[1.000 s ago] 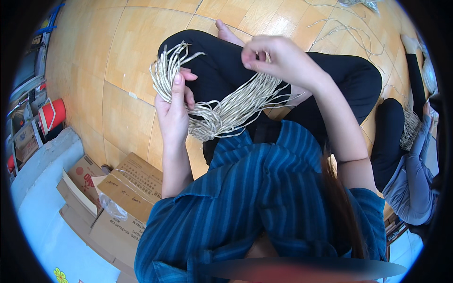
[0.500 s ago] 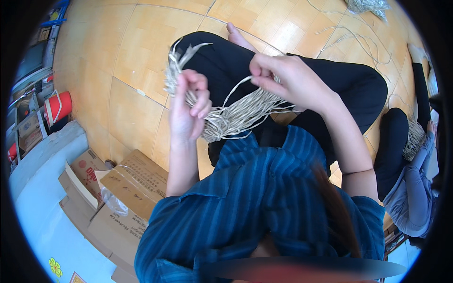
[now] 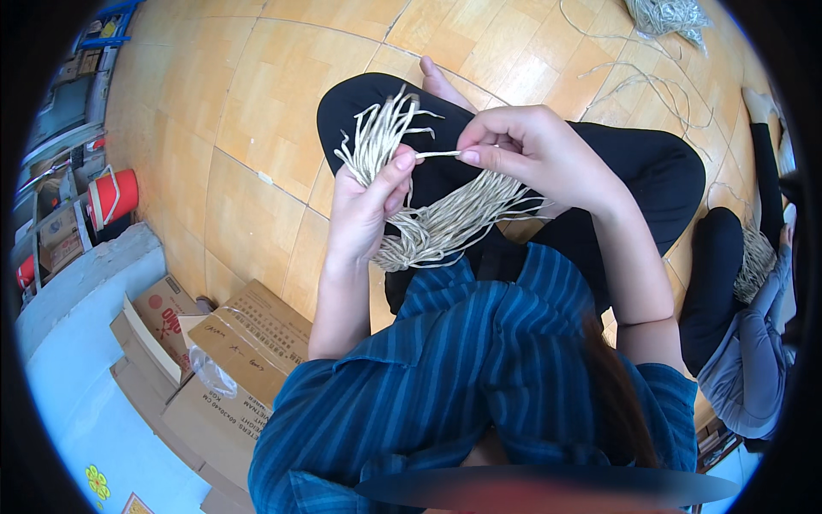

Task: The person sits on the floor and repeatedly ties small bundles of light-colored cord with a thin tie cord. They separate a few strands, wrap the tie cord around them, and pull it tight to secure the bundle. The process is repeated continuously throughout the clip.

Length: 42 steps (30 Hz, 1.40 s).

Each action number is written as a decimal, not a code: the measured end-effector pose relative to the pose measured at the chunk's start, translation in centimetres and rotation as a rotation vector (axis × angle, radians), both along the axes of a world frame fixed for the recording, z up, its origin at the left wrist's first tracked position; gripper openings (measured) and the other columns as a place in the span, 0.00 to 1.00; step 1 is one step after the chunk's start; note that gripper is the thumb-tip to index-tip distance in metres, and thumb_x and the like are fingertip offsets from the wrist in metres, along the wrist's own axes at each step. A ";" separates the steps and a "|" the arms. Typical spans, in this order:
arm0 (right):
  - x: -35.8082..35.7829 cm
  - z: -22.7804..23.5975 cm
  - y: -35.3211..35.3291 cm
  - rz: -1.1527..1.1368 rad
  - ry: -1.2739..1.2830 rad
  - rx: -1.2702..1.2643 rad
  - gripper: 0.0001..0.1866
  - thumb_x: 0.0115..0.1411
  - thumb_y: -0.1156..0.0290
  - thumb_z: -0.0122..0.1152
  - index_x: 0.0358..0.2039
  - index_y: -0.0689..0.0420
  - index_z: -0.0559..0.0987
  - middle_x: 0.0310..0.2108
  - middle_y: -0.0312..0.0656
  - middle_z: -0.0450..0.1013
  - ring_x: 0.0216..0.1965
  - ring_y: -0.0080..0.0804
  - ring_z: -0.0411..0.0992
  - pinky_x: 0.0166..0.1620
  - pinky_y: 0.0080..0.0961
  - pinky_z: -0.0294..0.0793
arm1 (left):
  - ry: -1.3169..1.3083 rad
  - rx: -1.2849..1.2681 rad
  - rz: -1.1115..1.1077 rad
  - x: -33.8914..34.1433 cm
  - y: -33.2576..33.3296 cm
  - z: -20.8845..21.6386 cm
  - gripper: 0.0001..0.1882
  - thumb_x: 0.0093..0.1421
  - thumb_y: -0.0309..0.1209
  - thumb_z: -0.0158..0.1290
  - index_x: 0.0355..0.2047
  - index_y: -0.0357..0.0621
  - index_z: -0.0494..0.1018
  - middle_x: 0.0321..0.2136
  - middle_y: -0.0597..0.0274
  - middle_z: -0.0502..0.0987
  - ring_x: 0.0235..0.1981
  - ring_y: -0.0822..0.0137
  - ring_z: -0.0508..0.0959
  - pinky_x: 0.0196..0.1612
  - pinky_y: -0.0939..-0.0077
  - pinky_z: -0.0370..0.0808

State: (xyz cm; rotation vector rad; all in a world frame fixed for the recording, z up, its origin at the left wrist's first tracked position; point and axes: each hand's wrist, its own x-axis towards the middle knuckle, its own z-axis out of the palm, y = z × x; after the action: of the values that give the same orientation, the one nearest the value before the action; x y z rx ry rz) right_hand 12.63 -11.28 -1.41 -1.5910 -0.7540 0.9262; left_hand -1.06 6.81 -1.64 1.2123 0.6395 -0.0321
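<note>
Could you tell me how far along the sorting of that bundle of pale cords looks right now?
Done: the bundle of pale cords is gathered in the left hand, ends fanned upward. In hand: the right hand pinches a single cord end out of the fan, thumb and forefinger closed on it. Left: nearly the whole bundle remains unseparated, and loose cords plus another heap lie on the wooden floor.

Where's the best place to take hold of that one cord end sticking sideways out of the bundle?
Pinch the single cord at its free tip, coming from the right. It juts sideways toward the right hand, clear of the fanned ends of the bundle that the left hand clamps.
</note>
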 end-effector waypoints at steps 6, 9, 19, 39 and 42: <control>-0.1 0.3 -0.3 -0.075 0.091 -0.025 0.06 0.55 0.72 0.66 0.30 0.61 0.79 0.18 0.25 0.66 0.20 0.10 0.59 0.24 0.11 0.59 | -0.101 -0.002 0.089 0.2 0.2 -0.1 0.15 0.66 0.36 0.46 0.45 0.37 0.72 0.41 0.56 0.77 0.14 0.85 0.59 0.15 0.91 0.52; -0.2 1.1 -0.1 -0.074 -0.123 -0.074 0.06 0.52 0.72 0.67 0.27 0.59 0.79 0.15 0.31 0.67 0.18 0.18 0.64 0.25 0.17 0.64 | -0.193 -0.041 0.134 0.4 -0.2 0.1 0.18 0.67 0.36 0.44 0.47 0.34 0.72 0.46 0.54 0.77 0.14 0.86 0.60 0.15 0.92 0.55; -0.4 1.0 2.0 0.045 -0.605 0.036 0.08 0.48 0.72 0.66 0.20 0.58 0.74 0.13 0.39 0.69 0.19 0.37 0.72 0.37 0.30 0.76 | -0.020 0.100 -0.238 0.6 -1.0 0.9 0.10 0.61 0.33 0.56 0.33 0.37 0.75 0.22 0.69 0.74 0.22 0.82 0.70 0.26 0.87 0.66; -3.8 -2.1 0.4 -0.106 0.906 0.322 0.07 0.63 0.69 0.51 0.28 0.56 0.73 0.18 0.25 0.58 0.19 0.10 0.52 0.21 0.10 0.49 | -0.091 -0.504 -0.092 0.1 -2.6 -0.6 0.15 0.68 0.38 0.44 0.26 0.43 0.65 0.19 0.74 0.57 0.18 0.83 0.55 0.17 0.88 0.49; -5.5 -3.0 1.3 -0.203 1.172 0.469 0.06 0.64 0.70 0.48 0.29 0.56 0.70 0.18 0.25 0.57 0.16 0.11 0.51 0.19 0.10 0.49 | -0.092 -0.615 0.006 -0.4 -2.5 -0.9 0.15 0.69 0.38 0.42 0.25 0.45 0.63 0.18 0.74 0.57 0.17 0.84 0.54 0.16 0.89 0.50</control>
State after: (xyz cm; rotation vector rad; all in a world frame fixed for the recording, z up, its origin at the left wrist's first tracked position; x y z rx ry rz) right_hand 7.16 -9.98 -4.44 -0.5060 0.0455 1.2010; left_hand -1.42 4.29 -2.50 0.6141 0.5000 -0.1563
